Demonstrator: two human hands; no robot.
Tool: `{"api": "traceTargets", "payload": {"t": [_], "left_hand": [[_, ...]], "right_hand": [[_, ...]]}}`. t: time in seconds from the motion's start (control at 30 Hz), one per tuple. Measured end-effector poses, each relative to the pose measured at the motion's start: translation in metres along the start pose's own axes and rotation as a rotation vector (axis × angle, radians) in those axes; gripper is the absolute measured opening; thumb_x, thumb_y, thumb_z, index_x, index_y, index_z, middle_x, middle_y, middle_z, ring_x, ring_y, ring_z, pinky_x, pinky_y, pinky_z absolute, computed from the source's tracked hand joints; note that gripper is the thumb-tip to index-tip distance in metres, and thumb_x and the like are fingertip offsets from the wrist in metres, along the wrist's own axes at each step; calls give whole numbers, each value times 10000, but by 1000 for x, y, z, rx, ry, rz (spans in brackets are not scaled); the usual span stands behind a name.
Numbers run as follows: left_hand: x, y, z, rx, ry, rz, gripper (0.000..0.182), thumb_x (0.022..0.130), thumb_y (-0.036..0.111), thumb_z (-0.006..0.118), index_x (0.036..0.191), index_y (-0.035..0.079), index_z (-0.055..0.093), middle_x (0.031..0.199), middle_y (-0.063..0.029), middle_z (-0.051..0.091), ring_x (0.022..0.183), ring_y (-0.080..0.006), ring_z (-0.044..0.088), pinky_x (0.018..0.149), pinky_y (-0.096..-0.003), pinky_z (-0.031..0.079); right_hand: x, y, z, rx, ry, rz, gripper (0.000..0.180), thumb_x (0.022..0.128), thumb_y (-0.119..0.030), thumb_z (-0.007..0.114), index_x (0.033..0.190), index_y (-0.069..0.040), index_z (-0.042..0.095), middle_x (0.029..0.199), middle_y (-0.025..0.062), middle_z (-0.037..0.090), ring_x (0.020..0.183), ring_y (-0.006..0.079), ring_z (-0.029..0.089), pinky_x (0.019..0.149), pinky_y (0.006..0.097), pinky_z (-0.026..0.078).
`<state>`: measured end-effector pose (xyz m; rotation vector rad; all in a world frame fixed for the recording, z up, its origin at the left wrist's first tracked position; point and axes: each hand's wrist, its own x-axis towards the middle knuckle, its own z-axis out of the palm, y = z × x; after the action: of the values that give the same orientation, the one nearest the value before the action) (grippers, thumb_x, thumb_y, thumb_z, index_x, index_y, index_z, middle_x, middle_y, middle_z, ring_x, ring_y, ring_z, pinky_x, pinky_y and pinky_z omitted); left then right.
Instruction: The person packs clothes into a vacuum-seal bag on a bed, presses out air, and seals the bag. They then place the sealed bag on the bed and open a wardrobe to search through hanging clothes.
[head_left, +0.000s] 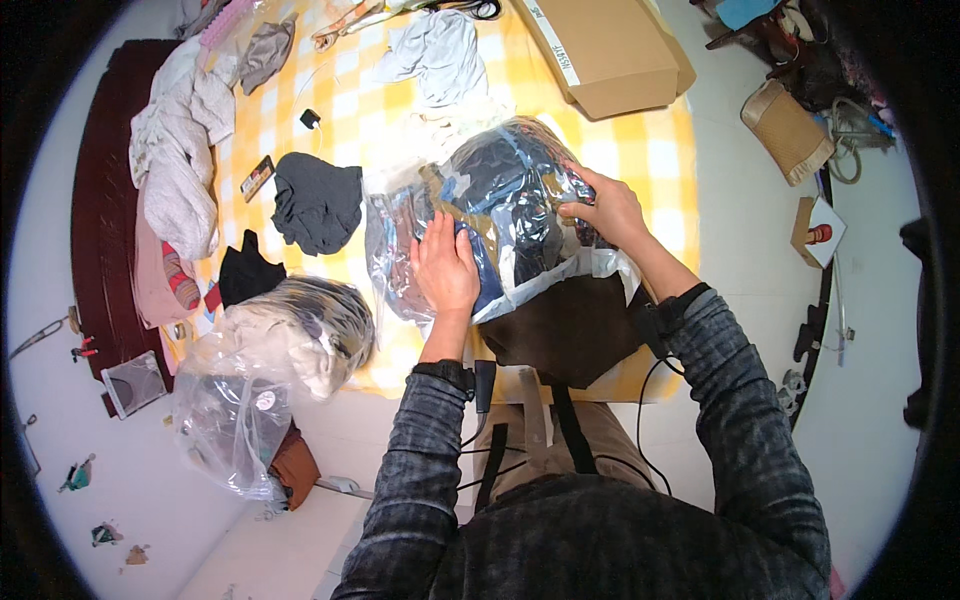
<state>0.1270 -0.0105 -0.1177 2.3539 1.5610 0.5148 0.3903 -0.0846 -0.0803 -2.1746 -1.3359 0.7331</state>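
Observation:
A clear plastic bag (517, 202) full of folded clothes lies on a bed with a yellow and white checked sheet (390, 142). My left hand (448, 266) rests flat on the bag's left part, fingers pointing away from me. At the bag's right side, my right hand (609, 208) presses with thumb and fingers spread; whether it pinches the plastic is unclear. Dark brown cloth (570, 326) lies partly under the bag's near edge. Left of the bag is a dark grey garment (316, 202). A second clear bag of clothes (300, 330) sits at the bed's near left corner.
A cardboard box (615, 56) stands at the far right of the bed. White and grey garments, a black charger (310, 118) and a black garment (249, 270) lie about. A crumpled white blanket (180, 150) is along the left. Cables hang near my legs.

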Motion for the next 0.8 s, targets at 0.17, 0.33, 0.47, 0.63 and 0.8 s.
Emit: {"api": "traceTargets", "payload": {"t": [0.17, 0.33, 0.47, 0.63, 0.8], "left_hand": [[-2, 3, 5, 90, 29, 2, 386, 990, 321, 498, 1266, 86, 631, 1364, -73, 593, 1300, -235, 499, 1144, -440, 279], [-6, 4, 6, 40, 124, 17, 364, 955, 295, 564, 1246, 89, 635, 1343, -82, 603, 1256, -250, 537, 1115, -453, 317], [-12, 5, 8, 29, 119, 26, 362, 941, 278, 578, 1251, 94, 613, 1330, -78, 603, 1246, -257, 540, 1097, -475, 336], [-18, 3, 10, 7, 142, 57, 363, 946, 281, 571, 1260, 100, 603, 1334, -71, 590, 1237, -259, 536, 1072, -501, 350], [-21, -1, 13, 4, 160, 73, 369, 946, 291, 572, 1265, 108, 604, 1336, -67, 590, 1241, -244, 533, 1073, -494, 352]], "right_hand": [[-3, -3, -1, -17, -34, 71, 731, 714, -428, 824, 1378, -270, 562, 1081, 143, 708, 959, 338, 675, 840, 410, 525], [-1, 3, 1, 10, -69, 91, 744, 717, -421, 829, 1389, -263, 553, 1094, 152, 705, 974, 335, 677, 850, 400, 521], [-2, 20, 4, 85, -98, 4, 784, 722, -393, 834, 1420, -221, 523, 1187, 157, 679, 1034, 322, 669, 906, 373, 505], [-3, 35, 9, 183, -145, 5, 778, 754, -299, 836, 1447, -224, 489, 1235, 169, 660, 1076, 288, 664, 943, 354, 492], [-1, 34, 2, 456, -282, 100, 769, 795, -134, 816, 1474, -145, 454, 1271, 99, 646, 1051, 150, 610, 963, 289, 476]]}}
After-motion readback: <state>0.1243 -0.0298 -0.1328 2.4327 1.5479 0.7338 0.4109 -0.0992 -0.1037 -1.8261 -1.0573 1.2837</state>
